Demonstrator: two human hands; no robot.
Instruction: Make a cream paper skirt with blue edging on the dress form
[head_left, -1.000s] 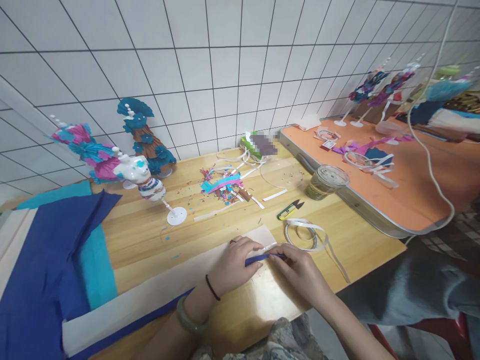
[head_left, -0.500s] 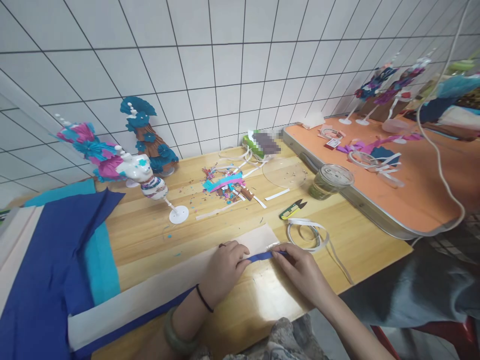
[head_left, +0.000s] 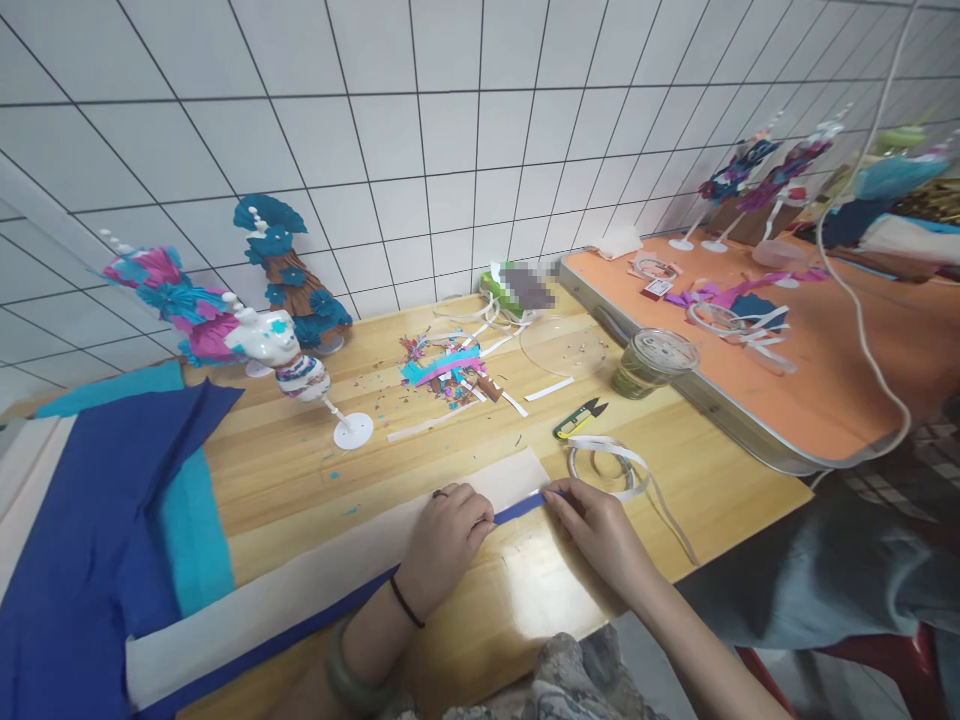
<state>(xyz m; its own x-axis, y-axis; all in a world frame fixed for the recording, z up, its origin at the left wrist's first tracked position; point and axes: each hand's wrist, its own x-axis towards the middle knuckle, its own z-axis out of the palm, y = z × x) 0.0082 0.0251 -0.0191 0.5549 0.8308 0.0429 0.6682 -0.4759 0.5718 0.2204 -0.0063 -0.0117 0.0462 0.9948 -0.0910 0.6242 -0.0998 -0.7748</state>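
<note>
A long cream paper strip (head_left: 300, 585) lies diagonally along the table, with a narrow dark blue paper edge (head_left: 519, 508) along its near side. My left hand (head_left: 450, 528) rests on the strip and pinches the blue edge between thumb and curled fingers. At the strip's right end, my right hand (head_left: 596, 520) pinches the end of the blue edge. The short blue stretch between both hands looks folded and straight. A roll of white double-sided tape (head_left: 600, 465) lies just beyond my right hand, beside green-yellow thread snips (head_left: 579, 418).
Blue paper sheets (head_left: 82, 520) cover the left side. Decorated dress-form figurines (head_left: 262, 340) stand at the back left. Paper scraps (head_left: 446, 370) lie mid-table. A lidded plastic cup (head_left: 654, 362) stands beside an orange-topped table (head_left: 750, 380) holding more figurines. A tiled wall (head_left: 390, 140) rises behind.
The view has shifted slightly. The blue edge between my hands now looks flatter and straighter, and the shiny white bit by my right fingertips shows less. Both hands keep their pinch.
</note>
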